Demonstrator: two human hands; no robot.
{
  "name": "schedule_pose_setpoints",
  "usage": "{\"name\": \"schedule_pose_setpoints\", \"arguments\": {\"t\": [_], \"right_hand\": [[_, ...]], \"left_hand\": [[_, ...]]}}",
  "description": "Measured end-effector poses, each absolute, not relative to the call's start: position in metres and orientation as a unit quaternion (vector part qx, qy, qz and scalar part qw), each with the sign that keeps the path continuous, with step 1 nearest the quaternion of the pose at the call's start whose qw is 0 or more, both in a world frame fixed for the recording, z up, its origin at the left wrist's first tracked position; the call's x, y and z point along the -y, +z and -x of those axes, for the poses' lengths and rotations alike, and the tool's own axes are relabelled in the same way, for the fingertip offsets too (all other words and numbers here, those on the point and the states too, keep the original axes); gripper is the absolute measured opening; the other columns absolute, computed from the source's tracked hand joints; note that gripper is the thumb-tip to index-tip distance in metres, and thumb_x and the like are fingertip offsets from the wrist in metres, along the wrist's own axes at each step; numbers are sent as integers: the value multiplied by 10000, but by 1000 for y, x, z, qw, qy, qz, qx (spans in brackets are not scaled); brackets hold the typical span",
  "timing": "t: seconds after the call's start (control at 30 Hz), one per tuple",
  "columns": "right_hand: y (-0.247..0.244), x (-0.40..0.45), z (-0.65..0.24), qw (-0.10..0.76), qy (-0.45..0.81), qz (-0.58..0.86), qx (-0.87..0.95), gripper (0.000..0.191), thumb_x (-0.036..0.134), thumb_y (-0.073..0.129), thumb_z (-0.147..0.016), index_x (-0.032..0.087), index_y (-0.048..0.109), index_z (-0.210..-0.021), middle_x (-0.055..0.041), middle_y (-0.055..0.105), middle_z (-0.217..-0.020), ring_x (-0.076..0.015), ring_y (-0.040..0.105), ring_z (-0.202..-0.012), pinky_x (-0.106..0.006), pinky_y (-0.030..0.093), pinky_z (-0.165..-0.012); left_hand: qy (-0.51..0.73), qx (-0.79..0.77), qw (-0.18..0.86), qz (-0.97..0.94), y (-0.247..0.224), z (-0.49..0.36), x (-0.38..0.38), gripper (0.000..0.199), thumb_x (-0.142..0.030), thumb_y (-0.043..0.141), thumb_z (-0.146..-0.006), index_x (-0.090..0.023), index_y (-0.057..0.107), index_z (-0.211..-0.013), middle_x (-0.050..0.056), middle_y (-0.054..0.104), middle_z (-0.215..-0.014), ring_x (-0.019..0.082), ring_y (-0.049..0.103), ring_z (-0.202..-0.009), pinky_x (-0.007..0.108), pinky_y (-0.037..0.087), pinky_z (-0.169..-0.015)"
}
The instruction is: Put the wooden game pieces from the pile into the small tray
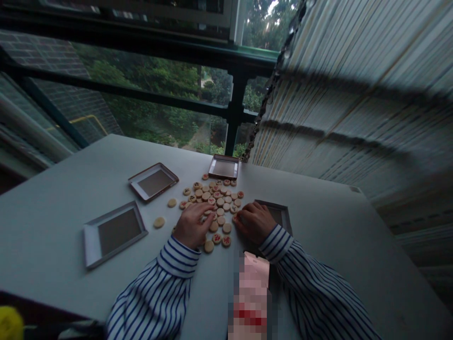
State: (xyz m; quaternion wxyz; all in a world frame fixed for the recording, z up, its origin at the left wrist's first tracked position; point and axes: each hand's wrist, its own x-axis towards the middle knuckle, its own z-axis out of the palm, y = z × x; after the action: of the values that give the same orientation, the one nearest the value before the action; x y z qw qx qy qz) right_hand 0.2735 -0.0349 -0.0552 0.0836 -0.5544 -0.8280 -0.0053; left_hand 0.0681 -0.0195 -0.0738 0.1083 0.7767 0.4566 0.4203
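Observation:
Round wooden pieces (220, 202), some with red or dark characters facing up, lie in a loose pile on the white table (141, 293). My left hand (194, 224) rests over the pile's left side, its thumb and fingers apart, with pieces beneath and beside them. At the right edge of the pile is my right hand (254, 221), its fingers curled down by a piece; whether they grip it is hidden. An open box (286, 215) lies partly behind my right hand.
Two open boxes (115, 231) (154, 182) lie on the left, and another box (223, 167) at the back edge. A pink blurred object (253, 288) lies between my forearms. Beyond the table are windows and a striped curtain (336, 94).

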Motion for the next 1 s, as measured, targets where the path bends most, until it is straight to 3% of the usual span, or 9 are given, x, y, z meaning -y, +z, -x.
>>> {"name": "schedule_pose_setpoints", "arguments": {"t": [0.3, 0.7, 1.0], "right_hand": [[-57, 35, -273, 76, -14, 564, 822, 304, 419, 375, -838, 234, 617, -833, -48, 587, -871, -191, 471, -861, -326, 306, -701], [-53, 35, -276, 106, -8, 570, 815, 299, 409, 428, -817, 225, 573, -1003, -68, 579, -917, -189, 466, -908, -322, 304, -751], [-52, 35, -277, 115, -9, 568, 815, 295, 404, 430, -818, 233, 566, -1017, -61, 578, -924, -189, 469, -890, -318, 296, -717]], "left_hand": [[358, -411, 78, -835, -81, -75, 21, 197, -254, 570, -708, -171, 621, -880, 74, 630, -960, 211, 541, -928, 392, 431, -827], [243, -366, 51, -897, -82, -86, 25, 184, -252, 524, -753, -243, 619, -910, 53, 520, -1187, 262, 393, -1114, 526, 270, -932], [202, -379, 49, -902, -79, -88, 26, 182, -275, 502, -770, -264, 601, -923, 46, 498, -1212, 279, 372, -1135, 579, 235, -926]]}}
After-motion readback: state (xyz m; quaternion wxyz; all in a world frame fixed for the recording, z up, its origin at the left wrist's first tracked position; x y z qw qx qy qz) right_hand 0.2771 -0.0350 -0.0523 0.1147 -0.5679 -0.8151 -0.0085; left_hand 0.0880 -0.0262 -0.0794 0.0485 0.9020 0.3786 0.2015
